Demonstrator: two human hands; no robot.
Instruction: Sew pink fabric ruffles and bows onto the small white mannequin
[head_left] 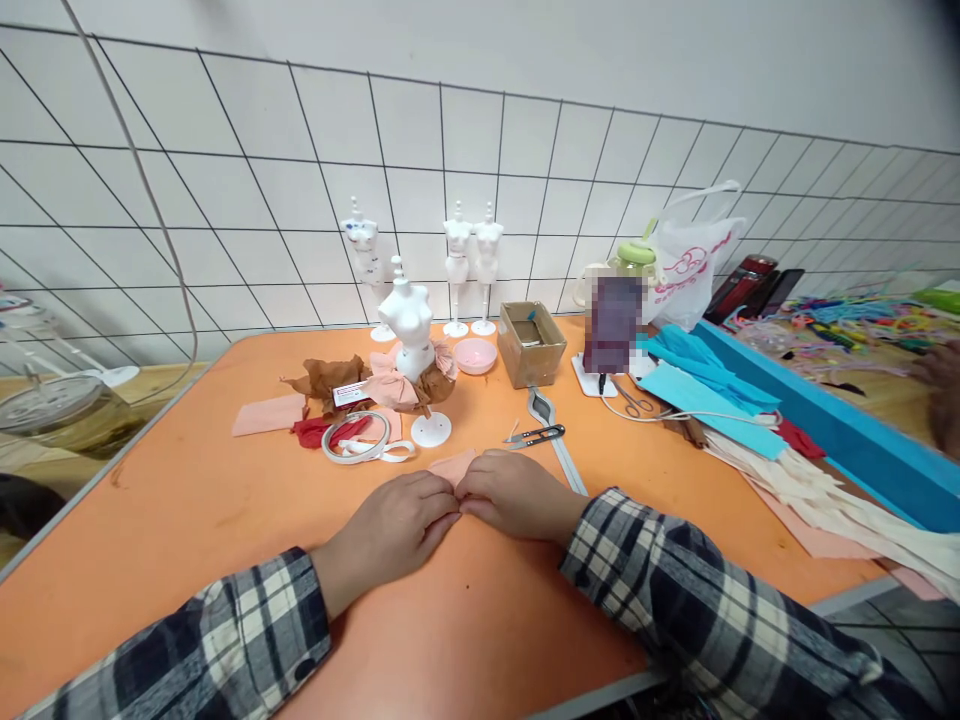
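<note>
My left hand (394, 528) and my right hand (517, 494) meet on the orange table (367, 640), fingertips nearly touching. Both are closed, fingers pinched on a small piece of pink fabric (452, 467); most of it is hidden under my fingers. Just beyond my right hand lie black thread snips (536, 436) and a light grey zipper (568, 462). Past my left hand stands a small white dress form (409, 315) with pink and brown fabric about its base. Near it rest a ring-shaped embroidery hoop (355, 460) and a white ribbon (397, 452).
Behind are several small white mannequins (456, 250), a pink bowl (475, 356) and a cardboard box (532, 365). To the right are a phone on a stand (611, 325), scissors (637, 405), blue fabric (709, 405), cream strips (810, 480) and a blue tray edge (840, 430). Another person's hand (943, 385) shows far right.
</note>
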